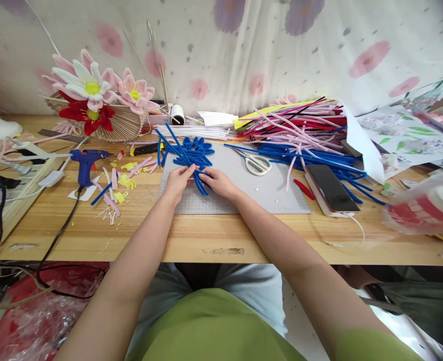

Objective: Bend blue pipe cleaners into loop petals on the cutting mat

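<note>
Blue pipe cleaners (pixel 201 186) are pinched between my two hands over the grey cutting mat (pixel 240 198). My left hand (pixel 179 181) grips them from the left, its fingertips near the fingers of my right hand (pixel 220 181). Several long strands stick up and to the left from the grip, and short ends point down. Just behind my hands lies a heap of bent and looped blue pipe cleaners (pixel 196 148). White-handled scissors (pixel 258 164) rest on the mat to the right.
A blue glue gun (pixel 88 163) and scraps (pixel 123 181) lie left, before a fan with fuzzy flowers (pixel 93 87). Pink, red and blue pipe cleaners (pixel 300 125) are piled back right. A phone (pixel 330 186), a red pen-like object (pixel 304 189) and a bagged tub (pixel 428 205) stand right.
</note>
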`<state>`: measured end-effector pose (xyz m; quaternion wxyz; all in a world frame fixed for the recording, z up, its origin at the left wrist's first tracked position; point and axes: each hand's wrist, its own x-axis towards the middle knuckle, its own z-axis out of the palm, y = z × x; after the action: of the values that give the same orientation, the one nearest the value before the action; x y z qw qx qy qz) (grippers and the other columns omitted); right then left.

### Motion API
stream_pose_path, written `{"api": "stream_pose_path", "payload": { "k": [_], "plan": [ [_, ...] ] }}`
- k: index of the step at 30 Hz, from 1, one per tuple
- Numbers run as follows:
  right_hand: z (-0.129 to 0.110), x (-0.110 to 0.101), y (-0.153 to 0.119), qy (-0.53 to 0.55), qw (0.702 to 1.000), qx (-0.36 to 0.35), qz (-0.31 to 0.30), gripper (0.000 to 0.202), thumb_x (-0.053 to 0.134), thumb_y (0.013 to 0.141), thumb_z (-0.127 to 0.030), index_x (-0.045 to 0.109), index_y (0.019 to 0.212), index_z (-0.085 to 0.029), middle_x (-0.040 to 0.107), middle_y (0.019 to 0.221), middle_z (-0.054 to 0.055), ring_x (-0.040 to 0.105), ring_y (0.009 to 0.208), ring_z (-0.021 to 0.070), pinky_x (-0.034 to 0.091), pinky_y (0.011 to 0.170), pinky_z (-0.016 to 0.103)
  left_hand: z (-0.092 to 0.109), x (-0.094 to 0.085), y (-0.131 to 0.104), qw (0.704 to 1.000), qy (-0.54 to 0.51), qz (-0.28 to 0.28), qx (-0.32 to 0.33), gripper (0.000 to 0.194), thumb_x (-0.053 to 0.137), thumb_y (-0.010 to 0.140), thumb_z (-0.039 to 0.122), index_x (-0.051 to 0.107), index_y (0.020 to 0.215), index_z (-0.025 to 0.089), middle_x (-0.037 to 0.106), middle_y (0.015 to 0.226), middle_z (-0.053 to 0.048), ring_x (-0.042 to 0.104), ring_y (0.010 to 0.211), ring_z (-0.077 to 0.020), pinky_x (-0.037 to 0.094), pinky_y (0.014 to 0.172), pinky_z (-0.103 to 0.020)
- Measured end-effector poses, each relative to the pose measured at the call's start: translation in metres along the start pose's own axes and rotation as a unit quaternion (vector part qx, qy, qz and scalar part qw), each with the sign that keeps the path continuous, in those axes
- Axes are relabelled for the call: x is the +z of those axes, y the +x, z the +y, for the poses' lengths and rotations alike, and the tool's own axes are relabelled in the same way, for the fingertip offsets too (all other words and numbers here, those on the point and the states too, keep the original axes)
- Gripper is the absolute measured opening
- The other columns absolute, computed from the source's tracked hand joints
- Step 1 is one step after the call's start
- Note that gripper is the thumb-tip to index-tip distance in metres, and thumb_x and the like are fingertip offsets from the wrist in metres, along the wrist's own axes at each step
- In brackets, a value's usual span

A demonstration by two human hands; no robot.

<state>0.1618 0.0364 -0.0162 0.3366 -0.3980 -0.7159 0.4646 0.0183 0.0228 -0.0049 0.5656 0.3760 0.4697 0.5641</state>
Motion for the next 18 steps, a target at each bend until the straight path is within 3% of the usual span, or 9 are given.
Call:
{"api": "stream_pose_path", "payload": {
  "k": [3,8,12,15,18],
  "plan": [
    [-0.004,0.001,-0.002,0.083,0.995,0.017,-0.049,0.031,0.047,0.081,-0.045,0.051,0.074,-0.015,0.049,0.062,-0.004,0.04,0.053,0.0062,0.035,0.053,0.021,-0.001,-0.001,0.002,0.999,-0.04,0.012,0.014,0.032,0.081,0.046,0.035,0.062,0.06,0.013,0.062,0.063,0.001,0.056,0.059,-0.0086,0.047,0.061,-0.023],
    [-0.009,0.005,-0.001,0.103,0.994,0.014,-0.031,0.029,0.067,0.068,-0.035,0.055,0.083,-0.014,0.055,0.071,-0.002,0.048,0.061,0.006,0.039,0.057,0.018,-0.004,0.001,0.002,0.999,-0.039,0.02,0.014,0.033,0.08,0.05,0.028,0.051,0.048,0.014,0.05,0.047,0.005,0.045,0.044,-0.0049,0.037,0.047,-0.019],
    [-0.011,0.005,0.0,0.149,0.984,0.071,-0.068,0.019,0.06,0.077,-0.032,0.05,0.077,-0.014,0.052,0.06,-0.004,0.052,0.053,0.0065,0.04,0.05,0.018,-0.001,0.003,0.0,0.997,-0.074,-0.035,-0.005,0.024,0.074,0.063,0.033,0.065,0.071,0.013,0.06,0.061,0.001,0.054,0.054,-0.0081,0.041,0.051,-0.02],
    [-0.014,0.005,-0.002,0.217,0.963,0.112,-0.112,0.014,0.054,0.081,-0.026,0.045,0.079,-0.016,0.051,0.059,-0.005,0.054,0.049,0.0067,0.04,0.046,0.018,0.004,0.003,-0.001,0.992,-0.119,-0.041,-0.018,0.019,0.068,0.072,0.031,0.065,0.078,0.013,0.063,0.069,-0.001,0.059,0.065,-0.0091,0.045,0.058,-0.02],
    [-0.018,0.007,-0.005,0.252,0.95,0.119,-0.14,0.014,0.048,0.086,-0.027,0.046,0.079,-0.016,0.047,0.057,-0.006,0.04,0.038,0.0022,0.029,0.037,0.014,0.006,0.003,0.0,0.986,-0.162,-0.026,-0.025,0.013,0.065,0.076,0.028,0.062,0.076,0.015,0.063,0.067,0.0,0.059,0.063,-0.0084,0.045,0.056,-0.018]
  ]
}}
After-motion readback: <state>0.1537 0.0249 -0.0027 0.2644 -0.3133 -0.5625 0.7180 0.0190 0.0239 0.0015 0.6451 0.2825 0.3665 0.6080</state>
